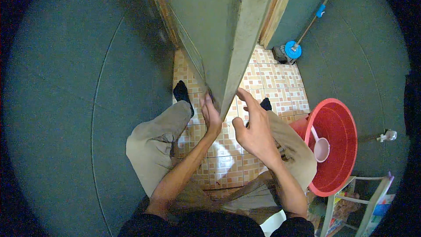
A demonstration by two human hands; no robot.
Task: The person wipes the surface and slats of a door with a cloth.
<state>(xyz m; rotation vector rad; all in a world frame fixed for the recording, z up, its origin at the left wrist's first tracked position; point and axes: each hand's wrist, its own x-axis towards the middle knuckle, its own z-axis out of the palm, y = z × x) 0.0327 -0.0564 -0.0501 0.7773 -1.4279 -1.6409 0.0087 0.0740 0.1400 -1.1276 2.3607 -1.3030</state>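
A grey-green door (215, 26) stands edge-on between my knees, its pale edge facing me. My left hand (212, 116) lies against the left face of the door near its edge, fingers stretched forward along it. A dark spot at those fingertips is too small to make out. On the other side my right hand (255, 129) is raised, index finger bent with its tip at the right side of the door edge. Its thumb stands apart, and nothing shows in its grasp.
A red tub (333, 149) with a pink dipper (321, 150) stands right of my knee. Behind it are a wall tap (387, 136) and a white rack (370, 210). A blue-headed mop (293, 50) leans at the far right. Patterned tiles (226, 162) cover the floor.
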